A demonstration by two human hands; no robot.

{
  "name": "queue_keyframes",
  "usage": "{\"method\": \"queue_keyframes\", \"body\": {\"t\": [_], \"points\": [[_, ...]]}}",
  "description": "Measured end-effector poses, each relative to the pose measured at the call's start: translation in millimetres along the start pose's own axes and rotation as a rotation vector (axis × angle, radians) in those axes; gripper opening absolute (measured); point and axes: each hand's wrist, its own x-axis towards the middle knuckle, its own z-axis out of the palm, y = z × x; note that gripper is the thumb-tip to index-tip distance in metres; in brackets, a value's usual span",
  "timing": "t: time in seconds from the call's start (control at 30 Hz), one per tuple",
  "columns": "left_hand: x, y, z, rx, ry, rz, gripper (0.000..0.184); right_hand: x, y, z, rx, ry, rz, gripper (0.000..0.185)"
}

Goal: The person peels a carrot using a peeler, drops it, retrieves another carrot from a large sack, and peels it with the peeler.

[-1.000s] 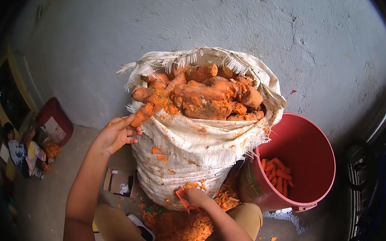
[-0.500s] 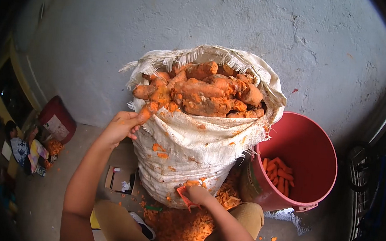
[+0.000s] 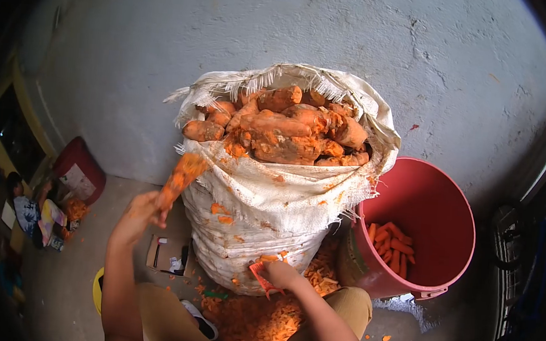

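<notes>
My left hand (image 3: 139,214) is closed on the lower end of a carrot (image 3: 182,178), which is tilted upright just left of the sack's rim and looks blurred. Many unpeeled carrots (image 3: 282,132), some broken or soiled, fill the open top of a white woven sack (image 3: 265,198). Low in front of the sack, my right hand (image 3: 280,275) grips a red peeler (image 3: 262,277). Below it, a heap of orange peelings (image 3: 256,324) covers the floor between my legs.
A red bucket (image 3: 445,239) at the right holds several peeled carrots (image 3: 395,245). Behind is a grey wall (image 3: 167,49). A small open box (image 3: 167,255) lies left of the sack. Another red container (image 3: 80,170) stands at far left. A yellow object (image 3: 97,290) shows beside my left arm.
My left hand has drawn the carrot off the sack's rim, moving down and to the left. The right hand with the peeler stays about where it was.
</notes>
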Motion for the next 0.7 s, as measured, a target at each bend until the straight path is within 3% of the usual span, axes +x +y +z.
{"method": "queue_keyframes", "body": {"t": [0.13,0.27,0.37,0.4,0.43,0.5,0.63,0.67,0.7], "points": [[-36.2,-36.5,-22.9,0.254,-0.232,-0.212,0.031,-9.8,8.0,-27.3,0.024,0.064,0.089,0.034],[-50.2,-96.7,6.4,0.467,-0.475,-0.456,0.034,-11.1,12.1,-31.5,0.018,0.075,0.091,0.035],[-40.2,-154.3,55.5,0.716,-0.787,-0.413,0.033,-13.8,7.1,-32.8,0.015,0.078,0.058,0.035],[-40.9,-212.1,63.6,0.837,-0.742,0.009,0.032,-14.8,5.6,-32.0,0.012,0.079,0.046,0.035],[-41.4,-193.8,81.0,0.799,-0.597,-0.208,0.029,-15.7,5.3,-32.1,0.022,0.075,0.049,0.035],[-32.0,-177.3,92.8,0.935,-0.321,-0.123,0.029,-16.7,6.6,-33.1,0.043,0.069,0.055,0.035],[8.0,-92.6,61.6,0.280,-0.268,-0.073,0.025,-16.0,9.6,-32.5,0.023,0.051,0.101,0.035],[17.2,-57.4,50.9,0.038,-0.291,0.060,0.022,-15.4,10.0,-32.2,0.016,0.040,0.109,0.035],[24.8,-13.6,42.8,0.092,-0.259,0.100,0.021,-14.9,10.3,-31.9,0.010,0.030,0.118,0.036]]}}
